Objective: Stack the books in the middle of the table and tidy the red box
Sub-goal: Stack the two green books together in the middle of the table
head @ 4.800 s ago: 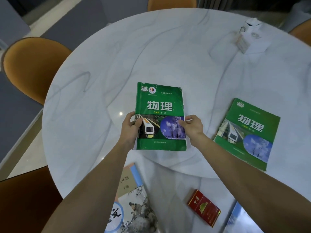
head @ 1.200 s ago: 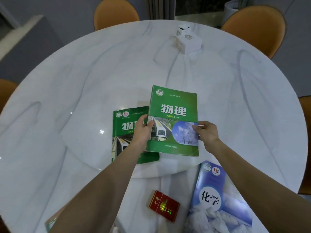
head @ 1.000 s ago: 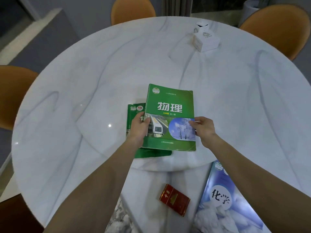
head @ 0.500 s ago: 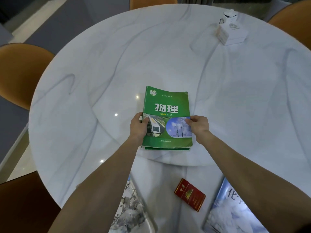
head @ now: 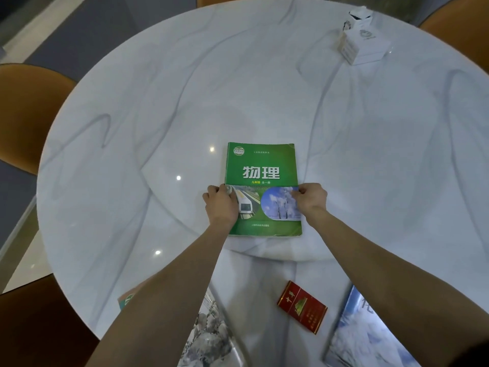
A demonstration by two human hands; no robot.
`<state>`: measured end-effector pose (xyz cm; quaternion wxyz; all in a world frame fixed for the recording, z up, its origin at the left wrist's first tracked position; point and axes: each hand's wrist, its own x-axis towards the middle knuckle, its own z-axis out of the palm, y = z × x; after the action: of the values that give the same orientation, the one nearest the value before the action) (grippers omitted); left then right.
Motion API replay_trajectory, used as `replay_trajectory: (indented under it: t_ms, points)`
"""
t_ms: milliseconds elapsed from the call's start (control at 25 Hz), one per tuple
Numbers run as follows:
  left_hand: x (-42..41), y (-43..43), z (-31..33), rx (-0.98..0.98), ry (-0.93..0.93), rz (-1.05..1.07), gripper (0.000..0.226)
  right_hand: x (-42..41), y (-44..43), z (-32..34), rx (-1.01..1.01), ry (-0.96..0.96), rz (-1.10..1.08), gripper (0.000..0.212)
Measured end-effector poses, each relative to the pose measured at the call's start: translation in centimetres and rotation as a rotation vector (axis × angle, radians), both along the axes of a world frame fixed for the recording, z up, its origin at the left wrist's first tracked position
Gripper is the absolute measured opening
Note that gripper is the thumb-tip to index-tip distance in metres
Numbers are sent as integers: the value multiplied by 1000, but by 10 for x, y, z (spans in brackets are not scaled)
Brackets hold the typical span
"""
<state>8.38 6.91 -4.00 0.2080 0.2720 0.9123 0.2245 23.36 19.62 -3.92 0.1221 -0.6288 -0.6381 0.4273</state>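
Observation:
A green physics book (head: 262,170) lies flat on the raised round centre of the white marble table (head: 148,123), covering a second green book beneath it. My left hand (head: 221,206) grips its left edge and my right hand (head: 310,197) pinches its right edge. The red box (head: 302,306) lies flat near the front edge, between my forearms. A blue-white book (head: 362,337) sits at the front right. A grey-white illustrated book (head: 211,337) sits at the front left, partly hidden by my left arm.
A white box (head: 363,47) with a small white object on top stands at the far right of the table. Orange chairs (head: 23,109) ring the table on the left, far side and far right. A dark chair back is at the lower left.
The green book that I hold has slid left and down onto the other green book, which now lies hidden under it. Both hands stay on its edges.

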Motion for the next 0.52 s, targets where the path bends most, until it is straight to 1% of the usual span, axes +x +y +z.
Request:
replay_trajectory:
  t_ms: [40,80,160,200,360,520]
  points:
    - [0,0,-1,-25,-3,-5,32,-1,-1,0,5,-31,20,36]
    - [0,-1,-2,-38,-11,-7,33,-2,-1,-1,0,-51,33,39]
    - [1,0,-4,-53,-22,-10,35,-2,1,-4,-21,-58,25,24]
    - [1,1,-4,-61,-26,-12,36,-2,3,-5,-30,-49,10,22]
    - [0,1,-5,-90,-28,-23,36,-1,5,-6,-30,-51,3,26]
    - [-3,2,-1,-151,-6,-88,36,-2,5,-1,-18,-125,76,25]
